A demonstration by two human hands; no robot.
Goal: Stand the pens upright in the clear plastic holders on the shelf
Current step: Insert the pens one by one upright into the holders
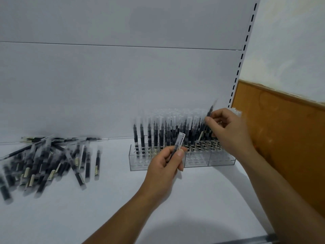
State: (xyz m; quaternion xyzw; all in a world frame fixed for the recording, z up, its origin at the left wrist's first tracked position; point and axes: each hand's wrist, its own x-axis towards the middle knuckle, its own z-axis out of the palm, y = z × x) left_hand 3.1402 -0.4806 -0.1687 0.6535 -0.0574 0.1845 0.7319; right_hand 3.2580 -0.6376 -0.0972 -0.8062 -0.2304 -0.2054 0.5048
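Nearest, a white shelf [202,199], flat and matt, with a grey metal edge [255,239] at the lower right corner. Shadowed softly along the front.

Over the middle of the shelf, left hand [163,164] raised just in front of the holders [197,162]. Fingers [180,153] curled tight round a pen [178,144], thumb pressed along the barrel, clear cap end sticking up and tilted right.

Far to the left, well apart from both hands, a loose pile [44,159] of black pens lying flat on the shelf, crossed over one another, blurred.

Farther back, holders of clear plastic in a row near the shelf's rear right. Pens [158,131] standing upright in them, packed thickest at the left and rear; open rings showing at the front right.

Above the right end of the holders, right hand [228,127]. Fingertips [210,121] pinched together on a second pen [209,113], held tilted among the standing pens; lower end hidden.

Behind everything, a white back panel [123,76], a slotted upright [244,50] at its right edge, then a brown wood panel [281,129] under a pale wall [290,41].
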